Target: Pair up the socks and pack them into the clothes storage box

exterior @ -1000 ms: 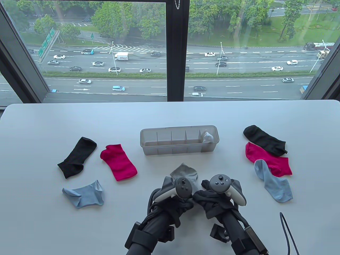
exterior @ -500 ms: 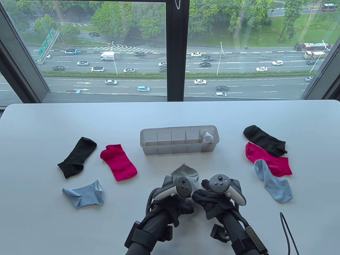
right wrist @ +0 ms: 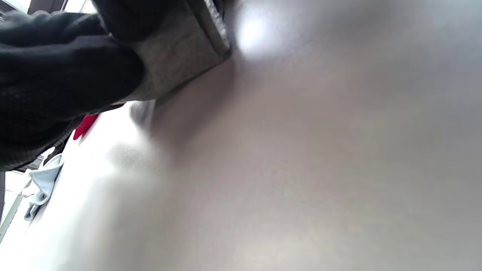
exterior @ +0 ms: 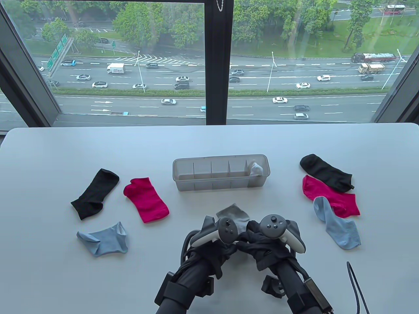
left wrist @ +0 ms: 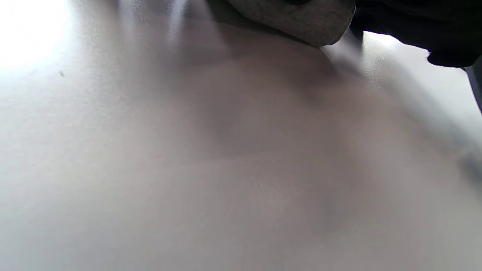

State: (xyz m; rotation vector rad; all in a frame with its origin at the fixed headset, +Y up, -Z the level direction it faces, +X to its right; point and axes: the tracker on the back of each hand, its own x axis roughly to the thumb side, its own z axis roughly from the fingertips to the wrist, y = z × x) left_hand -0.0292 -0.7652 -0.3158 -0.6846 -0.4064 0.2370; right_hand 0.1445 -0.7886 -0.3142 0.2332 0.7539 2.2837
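**Both hands on grey sock, front of counter**

Left hand [exterior: 226, 243] and right hand [exterior: 262, 245] sat close together at the near-centre of the white counter [exterior: 209, 140], w/ a grey sock [exterior: 237, 216] between them. Right wrist view showed dark gloved fingers [right wrist: 64, 71] curled round folded grey fabric, so the right grip was closed on the grey sock. Left wrist view only caught an edge of grey fabric at the top of frame; left grip looked wrapped on the sock too, judging from the table view, but finger detail was hidden under the tracker.

The clear storage box [exterior: 183, 183] stood just beyond the hands, mid-counter, divided into compartments. A white sock bundle [exterior: 257, 168] sat in its rightmost compartment.

Left side of counter: black sock [exterior: 95, 193], red sock [exterior: 146, 200] just beside it, light blue sock [exterior: 104, 240] nearer the front edge, all apart from each other.

Right side: a second black sock [exterior: 327, 171], second red sock [exterior: 330, 196] and second blue sock [exterior: 337, 225] lay overlapping in a row, black farthest, blue nearest.

A dark cable [exterior: 355, 284] trailed at the front right corner.
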